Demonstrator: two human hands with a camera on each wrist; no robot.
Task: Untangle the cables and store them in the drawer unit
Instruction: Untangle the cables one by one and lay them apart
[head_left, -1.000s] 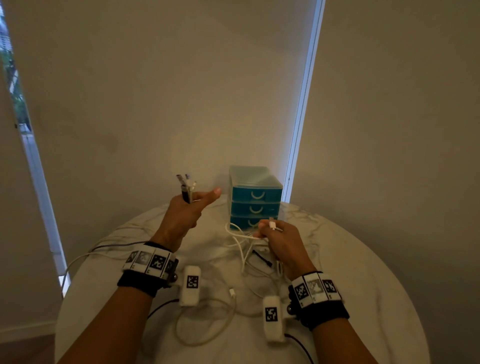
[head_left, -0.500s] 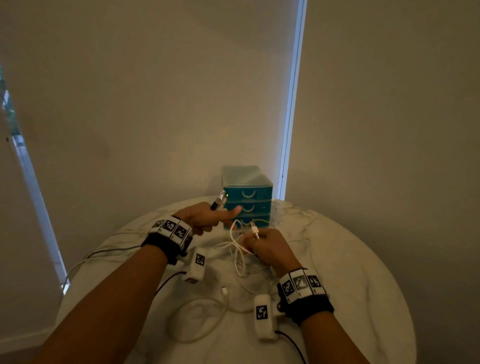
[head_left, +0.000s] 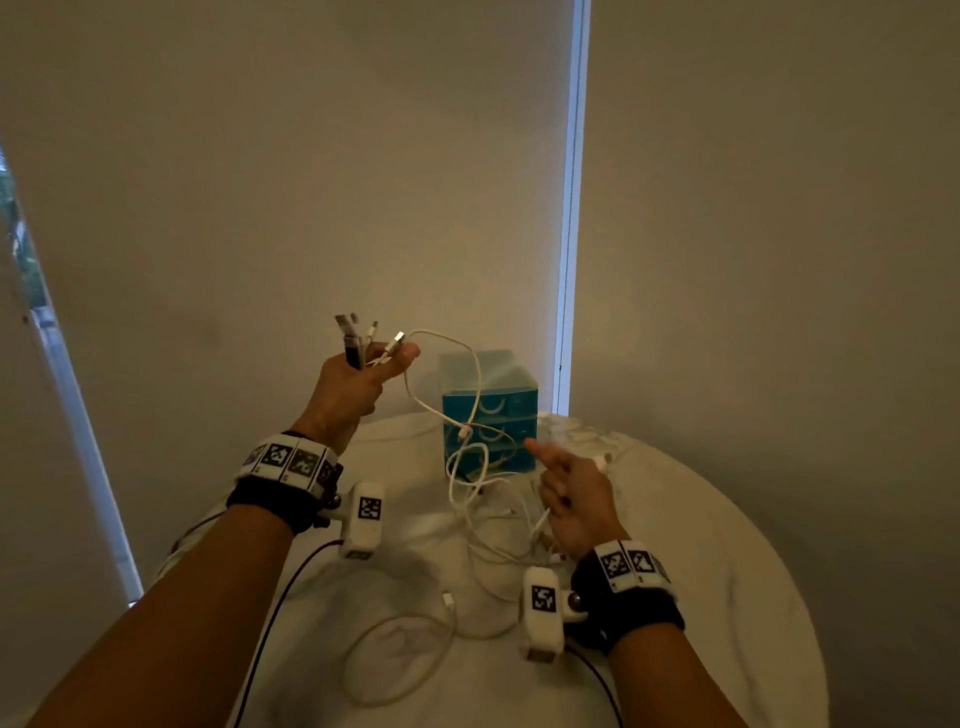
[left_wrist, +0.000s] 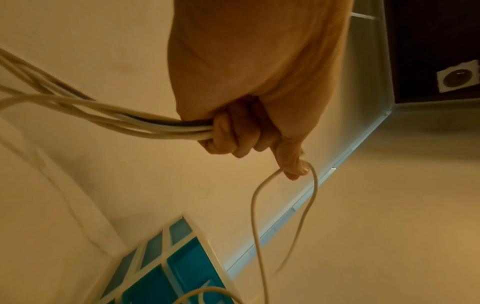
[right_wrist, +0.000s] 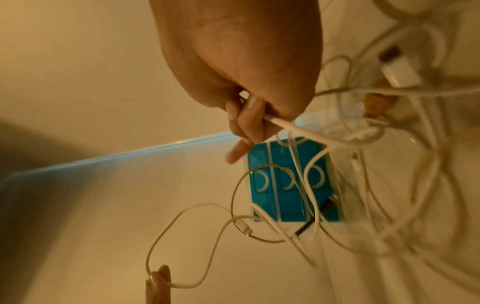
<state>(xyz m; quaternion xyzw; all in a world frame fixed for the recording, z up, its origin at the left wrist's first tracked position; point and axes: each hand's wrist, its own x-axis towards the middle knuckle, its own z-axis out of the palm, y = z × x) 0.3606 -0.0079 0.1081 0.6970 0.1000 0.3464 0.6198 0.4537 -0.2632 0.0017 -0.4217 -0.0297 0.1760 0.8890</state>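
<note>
My left hand (head_left: 382, 366) is raised left of the teal three-drawer unit (head_left: 511, 400). It grips a bundle of cable ends (head_left: 358, 338), the plugs sticking up above the fist. In the left wrist view the bundle (left_wrist: 145, 125) runs out of the curled fingers, and a white cable (left_wrist: 259, 205) hangs off the thumb. That white cable (head_left: 467, 379) droops in front of the drawers into the tangle (head_left: 488, 514) on the table. My right hand (head_left: 563, 493) is low by the tangle, gripping a white cable (right_wrist: 285, 126) in curled fingers, index finger pointing out. All drawers (right_wrist: 288, 183) look closed.
The round marble table (head_left: 727, 545) stands against pale blinds. A loose cable loop (head_left: 400, 657) lies near the front, between my forearms. Black camera leads (head_left: 280, 597) trail from both wrists. A white charger plug (right_wrist: 400, 71) lies among the cables.
My left hand rose from beside the drawer unit, lifting the bundle and drawing a white cable up out of the tangle. The right hand shifted slightly right and its index finger straightened.
</note>
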